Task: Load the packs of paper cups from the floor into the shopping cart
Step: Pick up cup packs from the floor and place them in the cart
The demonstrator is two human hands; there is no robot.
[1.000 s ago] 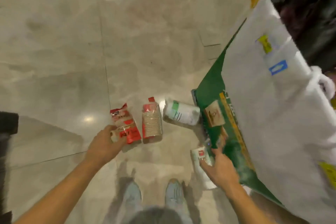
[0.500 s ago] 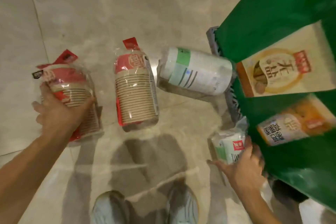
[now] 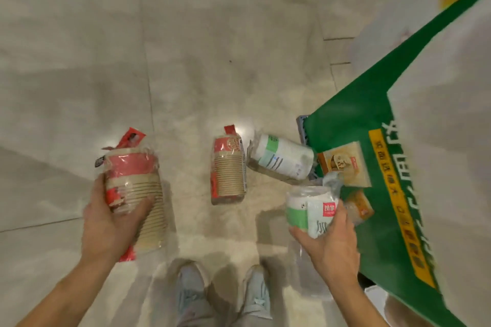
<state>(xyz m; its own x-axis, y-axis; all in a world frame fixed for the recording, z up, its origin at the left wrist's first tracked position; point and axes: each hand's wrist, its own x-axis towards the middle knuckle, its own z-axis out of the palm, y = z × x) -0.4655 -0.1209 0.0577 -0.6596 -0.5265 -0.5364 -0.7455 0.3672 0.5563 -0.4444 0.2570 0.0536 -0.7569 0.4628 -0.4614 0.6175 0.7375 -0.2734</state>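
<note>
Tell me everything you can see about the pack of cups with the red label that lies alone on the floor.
The red-label pack on the floor is a sleeve of nested brown paper cups in clear, shiny plastic film. A red band wraps its far end and a red tab sticks out there. It lies on its side on the pale tiled floor, lengthwise away from the person. Neither hand touches it. A white-and-green pack lies close on its right; whether they touch is unclear.
</note>
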